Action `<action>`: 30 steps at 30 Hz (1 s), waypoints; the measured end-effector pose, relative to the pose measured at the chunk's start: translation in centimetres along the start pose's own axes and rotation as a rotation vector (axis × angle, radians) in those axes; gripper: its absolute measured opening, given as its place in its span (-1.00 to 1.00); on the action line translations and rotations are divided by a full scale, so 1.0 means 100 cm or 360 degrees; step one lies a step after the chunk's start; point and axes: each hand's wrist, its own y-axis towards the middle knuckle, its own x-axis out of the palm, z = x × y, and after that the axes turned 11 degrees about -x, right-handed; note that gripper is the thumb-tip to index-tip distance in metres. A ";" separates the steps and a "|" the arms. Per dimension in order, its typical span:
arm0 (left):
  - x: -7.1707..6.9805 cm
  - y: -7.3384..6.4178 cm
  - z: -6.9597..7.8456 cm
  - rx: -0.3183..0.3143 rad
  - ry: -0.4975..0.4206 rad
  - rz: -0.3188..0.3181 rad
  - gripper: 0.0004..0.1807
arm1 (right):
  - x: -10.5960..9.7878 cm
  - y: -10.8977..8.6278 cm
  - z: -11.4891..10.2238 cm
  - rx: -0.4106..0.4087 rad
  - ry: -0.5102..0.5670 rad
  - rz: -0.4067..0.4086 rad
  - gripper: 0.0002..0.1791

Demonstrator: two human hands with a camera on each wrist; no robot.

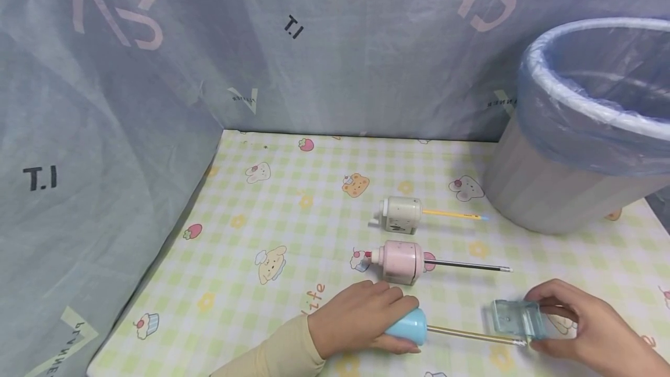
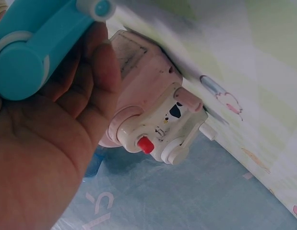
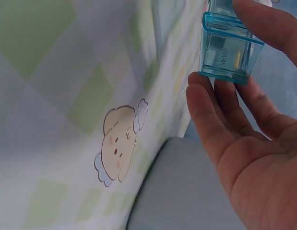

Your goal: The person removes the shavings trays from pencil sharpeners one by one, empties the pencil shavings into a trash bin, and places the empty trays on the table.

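Observation:
My left hand grips a blue crank pencil sharpener, its fingers wrapped over the top. A gold-striped pencil sticks out of the sharpener to the right. The left wrist view shows the sharpener's blue crank close up, beside the palm. Between thumb and fingers, my right hand holds a see-through teal shavings drawer. In the head view the drawer overlaps the pencil's far end. The right wrist view shows the open-topped drawer with its clear walls.
Behind the left hand lie a pink sharpener with a black pencil and a white sharpener with a yellow pencil. A bin lined with a blue bag stands at the right. Grey-blue cloth hangs behind the checked tablecloth.

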 end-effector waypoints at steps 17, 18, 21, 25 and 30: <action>0.000 0.001 0.000 -0.0006 -0.0009 -0.0018 -0.46 | 0.012 0.001 -0.005 -0.0040 -0.0015 -0.0101 -0.33; 0.000 0.001 0.000 -0.0009 -0.0005 -0.0019 -0.46 | 0.012 0.001 -0.005 -0.0025 -0.0024 -0.0112 -0.33; 0.000 0.000 0.001 -0.0012 0.0001 -0.0020 -0.46 | 0.013 0.000 -0.005 -0.0011 -0.0044 -0.0116 -0.32; 0.001 0.000 0.001 -0.0009 0.0007 -0.0020 -0.46 | 0.014 0.000 -0.007 0.0020 -0.0037 -0.0149 -0.34; 0.001 0.000 0.001 -0.0017 0.0016 -0.0044 -0.47 | 0.017 -0.002 -0.006 0.0052 -0.0029 -0.0189 -0.35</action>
